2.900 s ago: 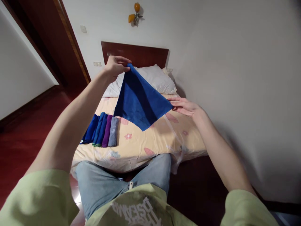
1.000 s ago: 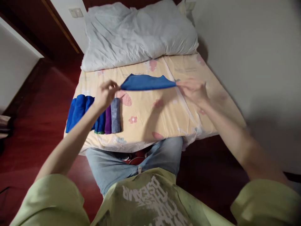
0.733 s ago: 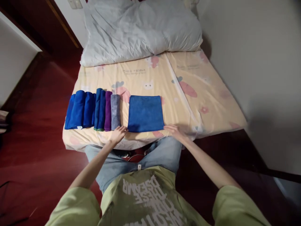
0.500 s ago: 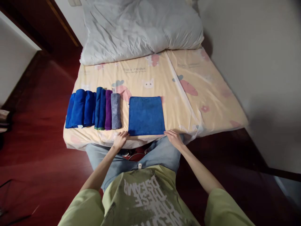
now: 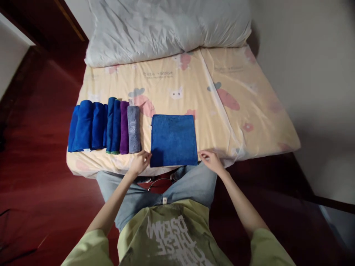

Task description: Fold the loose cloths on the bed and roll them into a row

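Observation:
A flat, square blue towel [image 5: 174, 140] lies spread on the bed close to its front edge. At its left side is my left hand [image 5: 141, 162], fingers loosely curled and a little apart, with the tips by the towel's edge. My right hand [image 5: 211, 160] is beside the right edge, thumb and fingers slightly parted, tips just off the cloth. Both near corners of the towel lie flat, free of my fingers. Left of it stands a row of rolled towels: a grey one [image 5: 134, 129], a purple one [image 5: 124, 127] and several blue rolls [image 5: 84, 125].
The bed [image 5: 172, 88] has a yellow sheet with carrot and rabbit prints. A bulky pale quilt [image 5: 166, 29] covers its far end. A wall [image 5: 310, 74] rises on the right, and dark red floor [image 5: 36, 147] shows on the left.
My hands have left the towel's near corners and shifted slightly outward along its sides. The towel lies flat and appears larger and lower as the view tilts.

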A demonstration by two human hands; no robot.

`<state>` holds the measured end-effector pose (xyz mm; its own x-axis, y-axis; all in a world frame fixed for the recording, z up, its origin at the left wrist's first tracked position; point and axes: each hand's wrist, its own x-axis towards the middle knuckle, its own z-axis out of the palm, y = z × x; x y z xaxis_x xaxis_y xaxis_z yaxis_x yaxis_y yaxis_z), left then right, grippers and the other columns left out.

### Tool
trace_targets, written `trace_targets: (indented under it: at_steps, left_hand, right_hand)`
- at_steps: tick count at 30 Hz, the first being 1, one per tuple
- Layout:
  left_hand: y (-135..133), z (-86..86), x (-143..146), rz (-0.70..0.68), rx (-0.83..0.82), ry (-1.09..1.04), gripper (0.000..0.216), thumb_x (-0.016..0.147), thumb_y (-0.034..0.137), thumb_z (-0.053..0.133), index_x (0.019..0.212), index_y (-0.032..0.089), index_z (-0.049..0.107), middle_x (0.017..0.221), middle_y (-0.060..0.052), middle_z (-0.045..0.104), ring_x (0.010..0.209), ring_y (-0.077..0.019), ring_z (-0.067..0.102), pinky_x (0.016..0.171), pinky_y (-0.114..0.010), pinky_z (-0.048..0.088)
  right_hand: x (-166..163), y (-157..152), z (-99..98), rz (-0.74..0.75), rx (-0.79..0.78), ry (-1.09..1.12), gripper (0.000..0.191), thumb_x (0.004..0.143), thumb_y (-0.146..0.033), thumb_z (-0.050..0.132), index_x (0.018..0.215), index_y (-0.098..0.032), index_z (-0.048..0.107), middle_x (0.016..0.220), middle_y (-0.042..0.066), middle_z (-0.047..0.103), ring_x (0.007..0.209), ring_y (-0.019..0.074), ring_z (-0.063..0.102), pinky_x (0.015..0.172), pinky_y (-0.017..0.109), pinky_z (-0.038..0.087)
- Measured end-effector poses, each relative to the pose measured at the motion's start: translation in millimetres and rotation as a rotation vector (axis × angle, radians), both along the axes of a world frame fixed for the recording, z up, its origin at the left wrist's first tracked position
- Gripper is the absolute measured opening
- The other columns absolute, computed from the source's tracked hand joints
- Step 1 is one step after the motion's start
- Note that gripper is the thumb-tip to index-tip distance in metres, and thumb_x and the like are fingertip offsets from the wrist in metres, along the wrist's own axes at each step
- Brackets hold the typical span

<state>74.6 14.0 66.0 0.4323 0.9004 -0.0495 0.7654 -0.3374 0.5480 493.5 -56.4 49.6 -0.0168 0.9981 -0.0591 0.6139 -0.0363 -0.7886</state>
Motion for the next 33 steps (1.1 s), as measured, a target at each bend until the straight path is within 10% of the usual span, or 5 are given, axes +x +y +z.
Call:
trace_targets:
  at_steps: [5, 15, 33]
  left_hand:
    - [54.4, -4.8, 23.4, 0.268, -0.193, 0.007, 0.022, 0.092, 0.029, 0.061, 0.102, 0.015, 0.075, 0.097, -0.010, 0.077, 0.084, -0.0227, 0.073, 0.083, -0.031, 0.055]
    - [-37.3, -28.4, 22.8, 0.561, -0.305, -0.194, 0.019, 0.082, 0.028, 0.071, 0.097, 0.016, 0.073, 0.086, -0.007, 0.076, 0.078, -0.0214, 0.073, 0.079, -0.032, 0.056]
    - [-57.8, -38.6, 10.7, 0.550, -0.368, -0.399, 0.017, 0.077, 0.031, 0.067, 0.088, 0.019, 0.068, 0.085, -0.007, 0.076, 0.078, -0.0253, 0.075, 0.076, -0.034, 0.055]
  right_hand:
    - [1.2, 53.0, -21.4, -0.286, -0.159, 0.058, 0.028, 0.082, -0.043, 0.072, 0.090, -0.017, 0.076, 0.093, 0.013, 0.079, 0.086, 0.0283, 0.076, 0.084, 0.042, 0.062]
    - [-10.1, -13.5, -48.3, -0.362, -0.225, 0.227, 0.045, 0.067, -0.058, 0.081, 0.088, -0.018, 0.075, 0.091, 0.013, 0.079, 0.082, 0.0295, 0.076, 0.081, 0.043, 0.061]
    - [-25.3, -33.7, -42.0, -0.417, -0.130, 0.257, 0.033, 0.062, -0.042, 0.068, 0.086, -0.020, 0.072, 0.079, 0.007, 0.075, 0.073, 0.0234, 0.069, 0.072, 0.035, 0.056]
